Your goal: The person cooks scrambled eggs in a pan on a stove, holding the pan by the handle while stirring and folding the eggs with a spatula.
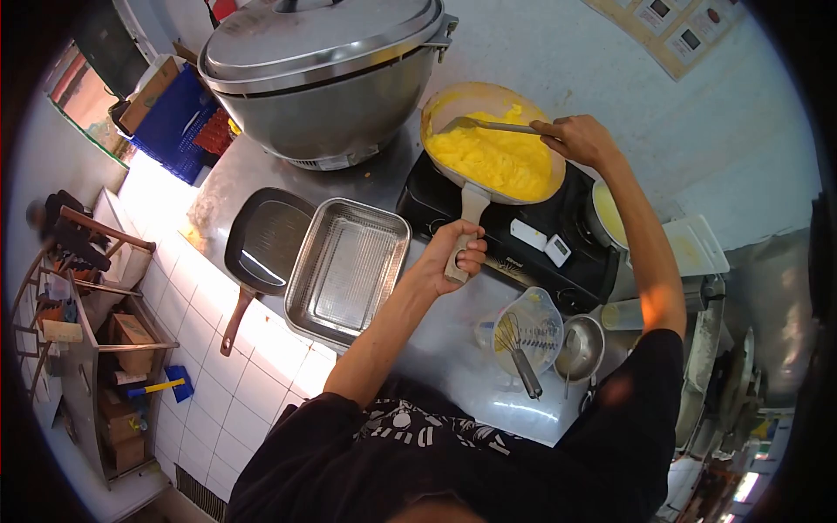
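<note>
Left hand [453, 254] gripping pan [446, 103] (tilted), right hand [577, 139] holding spatula [501, 126]

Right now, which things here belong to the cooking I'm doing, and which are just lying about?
In the job:
- pan of yellow food, held by your left hand
- spatula, in your right hand
- black stove, beneath the pan

Apparently lying about:
- dark square pan
- metal tray
- big lidded pot
- whisk in the clear jug, though possibly used earlier

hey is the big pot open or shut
Shut. The big pot has its lid on, lying across the top with no opening showing.
</note>
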The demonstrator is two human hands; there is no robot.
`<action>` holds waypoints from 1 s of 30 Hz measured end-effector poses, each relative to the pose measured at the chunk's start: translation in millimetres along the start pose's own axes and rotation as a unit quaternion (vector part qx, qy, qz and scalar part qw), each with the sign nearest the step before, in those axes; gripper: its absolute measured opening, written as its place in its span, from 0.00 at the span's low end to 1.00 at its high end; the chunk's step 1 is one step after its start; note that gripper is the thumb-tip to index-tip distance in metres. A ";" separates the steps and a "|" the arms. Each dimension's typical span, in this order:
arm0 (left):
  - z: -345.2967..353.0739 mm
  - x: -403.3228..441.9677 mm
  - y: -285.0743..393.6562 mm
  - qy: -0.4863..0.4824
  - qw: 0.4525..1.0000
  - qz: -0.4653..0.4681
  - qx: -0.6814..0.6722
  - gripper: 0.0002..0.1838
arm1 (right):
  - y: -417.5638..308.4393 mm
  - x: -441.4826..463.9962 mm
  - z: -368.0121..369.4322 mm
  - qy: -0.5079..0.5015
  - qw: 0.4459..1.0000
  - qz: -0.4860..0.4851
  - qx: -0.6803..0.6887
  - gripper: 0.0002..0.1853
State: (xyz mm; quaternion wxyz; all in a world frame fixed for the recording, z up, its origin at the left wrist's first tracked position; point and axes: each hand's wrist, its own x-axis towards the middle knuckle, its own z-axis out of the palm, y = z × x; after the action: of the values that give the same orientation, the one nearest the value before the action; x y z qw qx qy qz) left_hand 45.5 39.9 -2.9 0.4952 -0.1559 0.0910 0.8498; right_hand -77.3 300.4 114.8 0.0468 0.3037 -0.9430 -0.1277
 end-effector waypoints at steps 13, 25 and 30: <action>1.6 -2.1 -0.8 -0.007 1.000 0.010 -0.003 0.06 | -25.4 -111.4 -68.2 -0.025 0.994 0.045 -0.101 0.16; 1.7 -0.9 -1.2 0.000 1.000 0.007 0.011 0.06 | -115.0 -48.7 3.4 -0.007 0.965 0.262 0.009 0.19; 1.3 -1.1 -1.9 -0.005 1.000 0.019 0.018 0.06 | -123.8 -8.2 40.5 0.046 0.934 0.349 0.056 0.19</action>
State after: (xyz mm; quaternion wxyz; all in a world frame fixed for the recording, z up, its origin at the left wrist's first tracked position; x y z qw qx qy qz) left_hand 47.4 40.3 -1.3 0.4822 -0.1410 0.1062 0.8581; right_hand -8.0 216.8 42.3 0.1148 -0.0371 -0.9920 -0.0365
